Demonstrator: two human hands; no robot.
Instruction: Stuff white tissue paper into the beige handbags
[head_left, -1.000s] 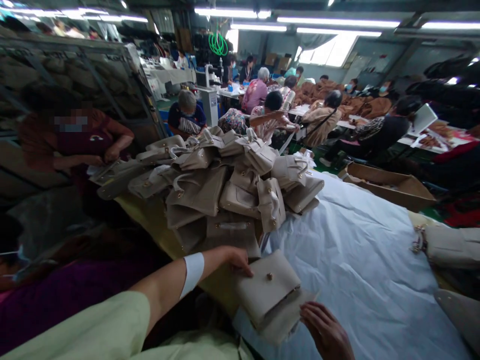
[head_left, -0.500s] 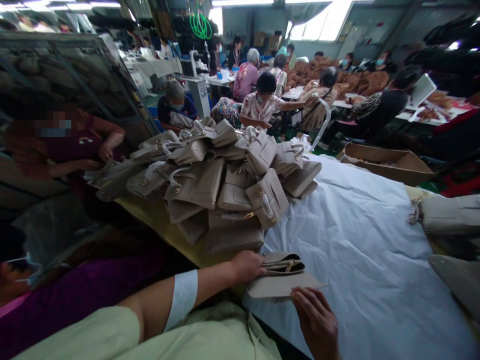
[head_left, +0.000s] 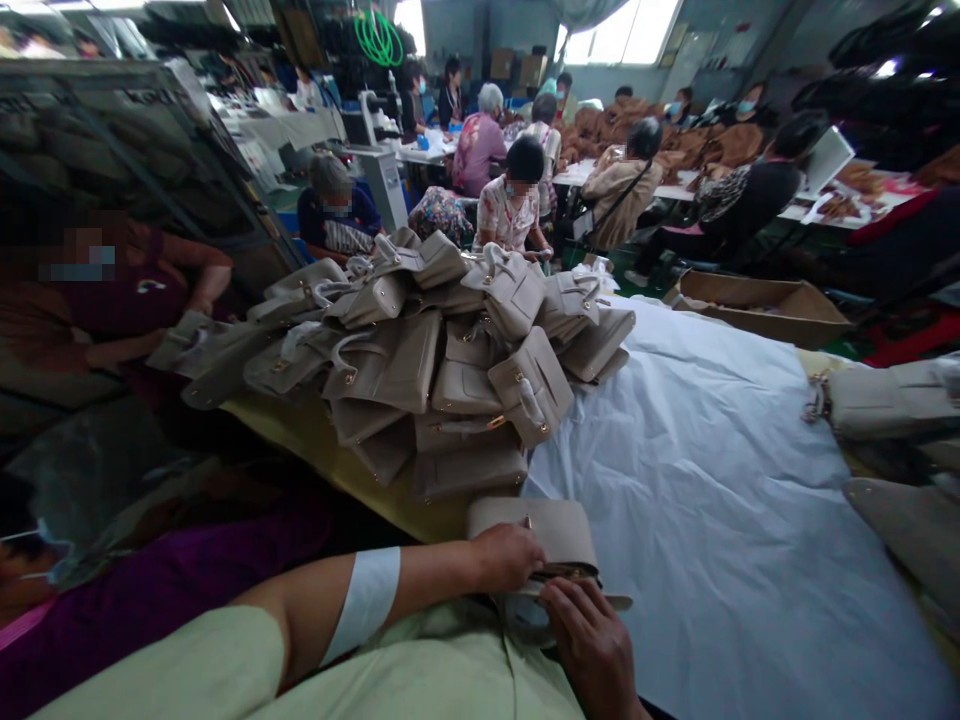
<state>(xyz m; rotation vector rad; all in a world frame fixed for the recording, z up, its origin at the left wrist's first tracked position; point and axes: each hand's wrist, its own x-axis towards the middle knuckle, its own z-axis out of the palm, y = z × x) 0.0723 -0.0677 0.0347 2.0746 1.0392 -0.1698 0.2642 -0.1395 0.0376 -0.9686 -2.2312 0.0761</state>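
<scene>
A beige handbag [head_left: 566, 528] lies at the near edge of the white-covered table, with its opening and a strip of zip facing me. My left hand [head_left: 508, 556] is closed on the bag's upper side, next to a small metal fitting. On the near side, my right hand [head_left: 591, 632] pinches the edge of the bag's flap, just below the opening. A pale handle loop hangs partly hidden under my hands. Beyond it rises a big pile of similar beige handbags [head_left: 397, 365], some with wrapped handles and gold fittings.
White sheeting [head_left: 720, 500] covers the table to the right, and more beige bags [head_left: 885, 400] lie at its right edge. Behind stands an open cardboard box [head_left: 757, 305]. A co-worker in a dark apron [head_left: 127, 290] handles a bag at left; a purple-clothed person [head_left: 187, 570] is close by.
The handbag's body has been turned so its broad face lies upward and away from me. My left hand has moved slightly right and down, my right hand left, bringing them closer together.
</scene>
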